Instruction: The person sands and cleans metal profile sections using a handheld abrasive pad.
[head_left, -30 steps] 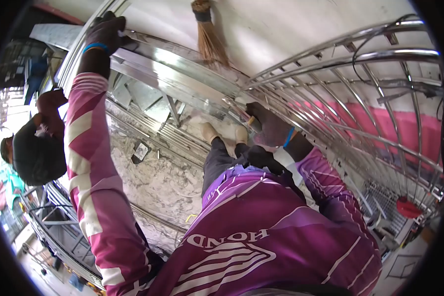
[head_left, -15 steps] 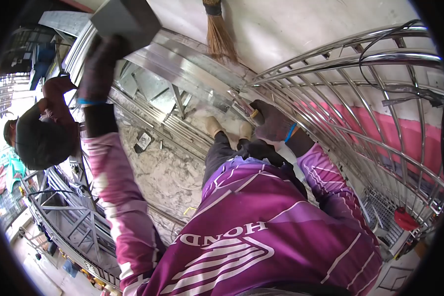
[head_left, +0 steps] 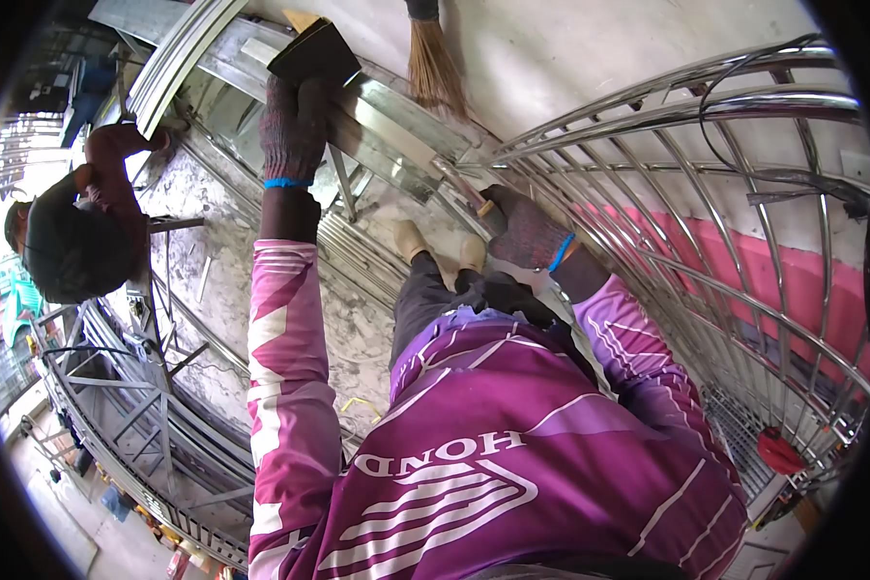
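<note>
My left hand, in a dark knit glove with a blue cuff, is stretched far forward. It is closed on a dark, flat, square-edged piece, over the metal lengths at the top. My right hand, gloved alike, is nearer my body beside the chrome railing. Its fingers are wrapped around the wooden handle of a tool. The tool's narrow front end points up and left, against a long pale strip; what kind of tool it is I cannot tell.
Chrome railing curves along my right side. A straw broom leans at the wall. Another person bends on the left near a metal frame. Metal tubes lie across the floor by my feet.
My left hand has swung right with the dark piece, which has turned from a grey face to a black one. My right hand has barely moved. The other person's arm now reaches to metal lengths.
</note>
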Motion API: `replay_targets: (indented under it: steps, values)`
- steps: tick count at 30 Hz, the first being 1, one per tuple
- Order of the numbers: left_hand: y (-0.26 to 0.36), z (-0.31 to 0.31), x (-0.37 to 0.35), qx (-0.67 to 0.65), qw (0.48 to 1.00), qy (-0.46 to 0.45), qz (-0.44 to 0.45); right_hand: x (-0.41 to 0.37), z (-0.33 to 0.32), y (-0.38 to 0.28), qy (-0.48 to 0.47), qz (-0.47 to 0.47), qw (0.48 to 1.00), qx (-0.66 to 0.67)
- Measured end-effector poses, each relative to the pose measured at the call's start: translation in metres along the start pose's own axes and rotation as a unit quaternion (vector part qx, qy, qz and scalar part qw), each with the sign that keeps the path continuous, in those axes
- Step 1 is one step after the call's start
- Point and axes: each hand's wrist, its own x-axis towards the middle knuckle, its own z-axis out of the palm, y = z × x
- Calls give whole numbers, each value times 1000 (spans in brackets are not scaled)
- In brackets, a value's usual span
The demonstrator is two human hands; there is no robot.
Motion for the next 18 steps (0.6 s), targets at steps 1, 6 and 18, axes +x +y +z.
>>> replay_targets:
  steps: [1, 6, 18]
  values:
    - [2, 0, -1, -7, 1000, 4, -10, -3, -2, -2, -10, 16, 1000, -5]
    - [3, 2, -1, -25, 999, -7, -34, -19, -11, 7, -31, 40, 999, 7]
    - [-7, 6, 1, 11, 999, 36, 4, -18, 1, 17, -14, 39, 999, 25]
